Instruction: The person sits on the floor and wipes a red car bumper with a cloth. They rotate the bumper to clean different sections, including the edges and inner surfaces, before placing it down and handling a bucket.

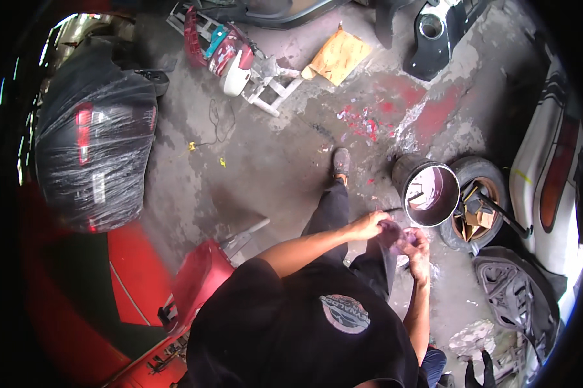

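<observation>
My left hand (368, 226) and my right hand (419, 252) are close together in front of my body. Their fingers are closed on a thin, dull purple piece (391, 235), perhaps cloth or sheet, which stretches between them; its exact kind I cannot make out. Just beyond my hands stands a dark bucket (404, 173), its pale inner wall smeared with purple and some light scraps lying inside. Against the bucket's right side rests a tyre (461, 238) with cardboard pieces and dark bits in its middle.
A car body wrapped in clear film (104, 145) stands at left. Red panels (136, 275) lie at lower left. Red and white parts on a frame (236, 71) and a yellow envelope (340, 55) are at the far side. A white bumper (540, 174) and a black part (514, 291) line the right.
</observation>
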Demonstrator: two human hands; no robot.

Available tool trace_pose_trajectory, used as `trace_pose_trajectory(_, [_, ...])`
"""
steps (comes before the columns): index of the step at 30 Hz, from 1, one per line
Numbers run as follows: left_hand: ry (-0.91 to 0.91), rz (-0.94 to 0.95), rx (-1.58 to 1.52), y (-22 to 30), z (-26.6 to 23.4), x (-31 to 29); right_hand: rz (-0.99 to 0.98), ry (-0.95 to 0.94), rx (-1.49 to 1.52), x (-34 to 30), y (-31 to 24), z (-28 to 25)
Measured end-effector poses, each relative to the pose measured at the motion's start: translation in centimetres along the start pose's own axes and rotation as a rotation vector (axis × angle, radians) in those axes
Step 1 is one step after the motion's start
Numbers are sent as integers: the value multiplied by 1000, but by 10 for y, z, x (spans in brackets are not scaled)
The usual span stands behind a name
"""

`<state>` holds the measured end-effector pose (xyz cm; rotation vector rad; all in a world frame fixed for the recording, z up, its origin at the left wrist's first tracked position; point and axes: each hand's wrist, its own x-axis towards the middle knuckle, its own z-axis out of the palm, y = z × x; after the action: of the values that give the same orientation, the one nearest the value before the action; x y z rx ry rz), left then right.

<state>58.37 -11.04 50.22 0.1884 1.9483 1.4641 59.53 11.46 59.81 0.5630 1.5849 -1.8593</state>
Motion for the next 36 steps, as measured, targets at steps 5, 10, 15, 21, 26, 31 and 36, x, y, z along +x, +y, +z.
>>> trace_pose_trajectory(5, [37, -55, 35, -47, -69, 13, 90, 12, -5, 19, -6, 41])
trace_pose_trajectory(10, [45, -235, 61, -128, -164, 16, 140, 155, -17, 51, -20, 94])
trace_pose_trajectory(15, [427, -459, 65, -287, -285, 15, 319, 106, 122, 102, -43, 183])
trace_pose_trajectory(21, [969, -761, 290, -304, -507, 53, 336, -74, -562, 127, -60, 217])
trace_pose_trajectory(26, [1054, -696, 359, -299, -633, 134, 632, -209, -816, 122, -7, 207])
trace_pose_trajectory(31, [1035, -696, 629, -377, -710, 180, 292, -392, -747, 121, 47, 177])
trace_pose_trajectory(36, [1111, -558, 789, -401, -730, 169, 427, -289, -691, 139, 45, 169])
